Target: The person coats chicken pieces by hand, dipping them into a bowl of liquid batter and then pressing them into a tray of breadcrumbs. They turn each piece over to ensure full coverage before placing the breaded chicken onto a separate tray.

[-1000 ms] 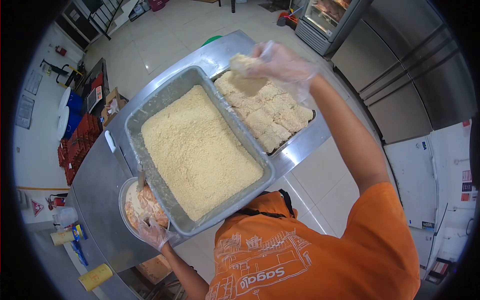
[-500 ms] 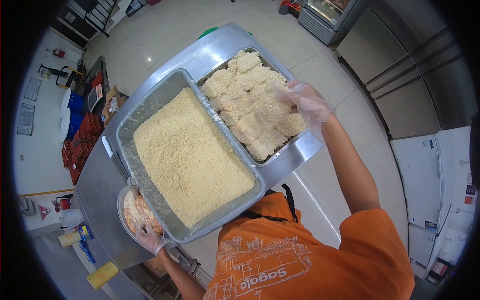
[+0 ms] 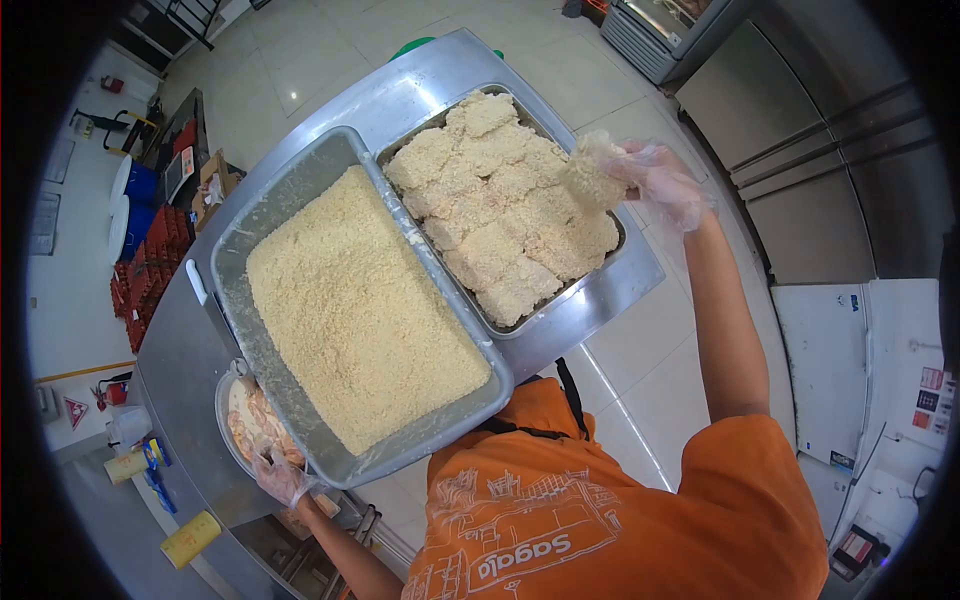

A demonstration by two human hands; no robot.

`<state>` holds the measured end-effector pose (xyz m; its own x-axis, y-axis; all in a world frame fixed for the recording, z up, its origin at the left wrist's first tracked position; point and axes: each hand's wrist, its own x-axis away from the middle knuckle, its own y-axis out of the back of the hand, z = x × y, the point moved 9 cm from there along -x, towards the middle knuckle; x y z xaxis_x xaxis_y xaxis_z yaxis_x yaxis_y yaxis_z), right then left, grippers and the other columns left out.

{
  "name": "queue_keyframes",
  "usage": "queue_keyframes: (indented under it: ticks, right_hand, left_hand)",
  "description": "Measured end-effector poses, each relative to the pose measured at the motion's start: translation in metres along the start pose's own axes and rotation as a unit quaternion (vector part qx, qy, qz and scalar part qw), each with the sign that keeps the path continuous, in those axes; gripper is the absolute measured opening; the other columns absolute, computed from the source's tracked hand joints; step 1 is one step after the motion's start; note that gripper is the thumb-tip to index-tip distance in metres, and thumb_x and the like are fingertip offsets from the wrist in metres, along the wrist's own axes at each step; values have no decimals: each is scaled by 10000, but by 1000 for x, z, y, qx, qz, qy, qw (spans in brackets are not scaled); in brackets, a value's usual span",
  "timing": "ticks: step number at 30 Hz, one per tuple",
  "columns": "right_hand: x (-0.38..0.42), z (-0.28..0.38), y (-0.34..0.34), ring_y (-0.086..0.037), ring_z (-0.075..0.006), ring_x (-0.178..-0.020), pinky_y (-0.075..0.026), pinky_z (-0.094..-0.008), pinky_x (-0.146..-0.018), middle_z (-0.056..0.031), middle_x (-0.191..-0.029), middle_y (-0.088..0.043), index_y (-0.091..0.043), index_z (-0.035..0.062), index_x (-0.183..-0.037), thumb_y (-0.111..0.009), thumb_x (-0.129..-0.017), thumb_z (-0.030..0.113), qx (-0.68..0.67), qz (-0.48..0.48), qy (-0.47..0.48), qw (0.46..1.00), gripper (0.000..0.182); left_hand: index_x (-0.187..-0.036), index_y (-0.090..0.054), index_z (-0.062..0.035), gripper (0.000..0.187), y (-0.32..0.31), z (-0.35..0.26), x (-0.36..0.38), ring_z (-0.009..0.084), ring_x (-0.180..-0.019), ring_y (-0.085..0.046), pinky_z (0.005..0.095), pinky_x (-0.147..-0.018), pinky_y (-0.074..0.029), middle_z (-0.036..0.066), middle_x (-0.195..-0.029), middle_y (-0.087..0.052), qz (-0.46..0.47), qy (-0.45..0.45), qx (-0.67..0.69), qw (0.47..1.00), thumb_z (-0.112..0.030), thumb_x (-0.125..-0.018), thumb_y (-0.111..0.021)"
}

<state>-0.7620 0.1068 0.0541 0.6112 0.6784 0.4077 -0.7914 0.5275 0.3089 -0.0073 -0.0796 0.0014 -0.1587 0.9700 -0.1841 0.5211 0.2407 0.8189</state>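
Note:
My right hand (image 3: 665, 185), in a clear plastic glove, is closed on a crumb-coated piece of meat (image 3: 597, 172). It holds the piece raised at the right edge of a metal tray (image 3: 508, 332). Crumb-coated pieces (image 3: 500, 215) lie packed across this tray. My left hand (image 3: 283, 478), gloved too, reaches over the near rim of a round bowl (image 3: 226, 425), its fingers curled at the raw meat (image 3: 262, 420) in pale batter. Its fingertips are partly hidden among the meat. Between both hands stands a grey tub (image 3: 232, 290) of pale crumbs (image 3: 360, 310).
The tub and tray sit side by side on a steel table (image 3: 180, 350). A white-handled tool (image 3: 196, 282) lies at the tub's left side. Yellow rolls (image 3: 190, 540) are at lower left, red racks (image 3: 155, 270) farther left. Steel refrigerators (image 3: 800, 170) stand at right.
My right hand has lifted the coated piece off the others and moved right and slightly up. My left hand stays at the bowl. The whole view has shifted slightly.

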Motion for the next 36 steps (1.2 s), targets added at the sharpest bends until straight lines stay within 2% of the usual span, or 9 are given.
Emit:
queue_keyframes:
  ticks: [11,12,18,21,24,28,31,33,36]
  right_hand:
    - [79,-45,-123,-546,-150,-1033,-437,-350,-880,-43,-1137,-614,-571,26,-1272,-701,-874,240,-268,124,-182,938,470]
    - [58,-97,-135,-544,-155,-1082,-438,-357,-906,-45,-1179,-607,-507,5,-1344,-704,-873,238,-292,137,-183,929,562]
    - [53,-123,-140,-579,-160,-1101,-473,-331,-918,-71,-1235,-597,-418,-14,-1417,-721,-862,252,-231,186,-176,939,685]
    - [49,-115,-138,-625,-162,-973,-509,-342,-848,-72,-1160,-635,-526,19,-1337,-688,-887,285,-236,162,-137,948,548]
    - [42,-97,-121,-620,-135,-830,-520,-312,-692,-34,-973,-654,-626,-15,-1165,-666,-910,279,-15,178,-68,982,391]
    - [33,-43,-77,-628,-176,-669,-493,-377,-630,-78,-744,-663,-666,-1,-1009,-566,-968,299,274,-25,35,961,319]
    - [40,-17,-109,-678,-264,-854,-514,-383,-788,-145,-874,-705,-685,23,-1044,-525,-973,290,261,-50,258,929,319]
    - [41,-28,-159,-574,-307,-1176,-428,-415,-1002,-201,-1202,-634,-652,91,-1185,-468,-973,328,295,-41,372,879,367]
    - [51,-46,-197,-371,-344,-1375,-262,-473,-1145,-182,-1429,-474,-522,128,-1365,-419,-990,323,485,-31,348,802,435]
  left_hand:
    - [-1095,-637,35,306,1,8,0,273,-915,-623,363,-864,-470,167,-997,-677,-10,10,-12,1000,-122,-833,-623]
    - [-1095,-638,35,307,1,10,-1,273,-915,-623,363,-864,-469,167,-996,-677,-15,11,-14,1000,-122,-832,-625]
    - [-1109,-636,38,300,0,7,-1,242,-918,-619,350,-860,-470,136,-992,-680,-16,4,24,1000,-97,-841,-629]
    - [-1138,-634,34,311,-2,14,-1,224,-915,-614,336,-857,-471,121,-997,-682,2,53,34,998,-87,-852,-628]
    - [-1122,-640,35,292,1,-1,1,209,-895,-609,326,-840,-473,108,-980,-677,-11,15,9,1000,-82,-854,-632]
    - [-1070,-648,36,249,0,2,1,214,-885,-610,332,-831,-474,111,-966,-673,-14,20,32,999,-82,-852,-631]
    - [-1042,-654,25,227,-2,4,1,234,-903,-619,350,-843,-473,125,-975,-676,2,41,31,999,-100,-854,-625]
    - [-1037,-655,26,224,0,1,1,228,-902,-618,343,-838,-473,120,-970,-674,3,47,13,999,-103,-858,-627]
    - [-1033,-656,27,213,2,2,0,230,-902,-617,337,-837,-474,122,-968,-674,-2,10,24,1000,-78,-849,-633]
